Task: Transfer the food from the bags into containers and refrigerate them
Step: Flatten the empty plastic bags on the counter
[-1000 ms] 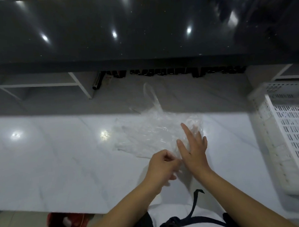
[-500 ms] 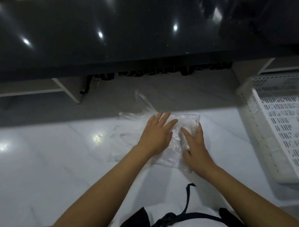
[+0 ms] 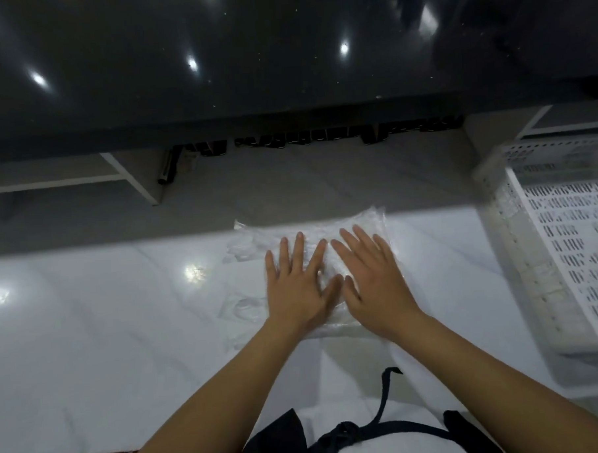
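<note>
A clear plastic bag [image 3: 356, 225] lies flattened on the white marble counter [image 3: 107, 337], folded into a rough rectangle. My left hand [image 3: 298, 288] presses flat on its left half with fingers spread and straight. My right hand [image 3: 375, 281] presses flat on its right half, fingers straight too. The thumbs almost meet over the middle of the bag. No food shows inside the bag. A loose crumpled flap of the bag [image 3: 241, 306] sticks out to the left of my left hand.
A white perforated plastic crate [image 3: 572, 248] stands on the counter at the right. A dark glossy raised ledge [image 3: 250, 74] runs across the back, with a shaded recess and white shelf frames [image 3: 131, 179] below it.
The bag's upright handle has been folded down and the bag is flatter. My left hand opened from a pinch and laid flat; both hands now press side by side.
</note>
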`<control>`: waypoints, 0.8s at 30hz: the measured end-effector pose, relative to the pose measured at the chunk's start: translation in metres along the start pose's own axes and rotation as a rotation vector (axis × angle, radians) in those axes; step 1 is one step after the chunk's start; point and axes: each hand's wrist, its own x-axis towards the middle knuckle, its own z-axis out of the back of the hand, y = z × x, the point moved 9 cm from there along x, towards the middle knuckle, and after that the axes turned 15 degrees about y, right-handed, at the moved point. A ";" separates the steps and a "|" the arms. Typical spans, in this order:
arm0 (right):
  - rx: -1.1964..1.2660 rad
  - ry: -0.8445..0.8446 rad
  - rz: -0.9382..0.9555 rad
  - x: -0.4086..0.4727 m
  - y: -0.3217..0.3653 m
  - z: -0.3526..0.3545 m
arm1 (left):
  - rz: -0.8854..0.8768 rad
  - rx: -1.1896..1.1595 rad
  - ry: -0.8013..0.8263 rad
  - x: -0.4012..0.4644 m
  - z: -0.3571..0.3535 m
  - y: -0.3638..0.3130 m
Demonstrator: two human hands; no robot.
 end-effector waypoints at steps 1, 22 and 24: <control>-0.026 0.088 -0.028 0.008 -0.002 -0.012 | -0.010 0.011 -0.002 0.000 -0.001 0.001; -0.141 0.216 -0.241 -0.003 -0.073 -0.053 | -0.170 -0.013 0.276 0.055 0.075 -0.009; -0.084 0.115 -0.235 -0.012 -0.068 -0.041 | -0.158 0.052 0.348 0.068 0.072 -0.010</control>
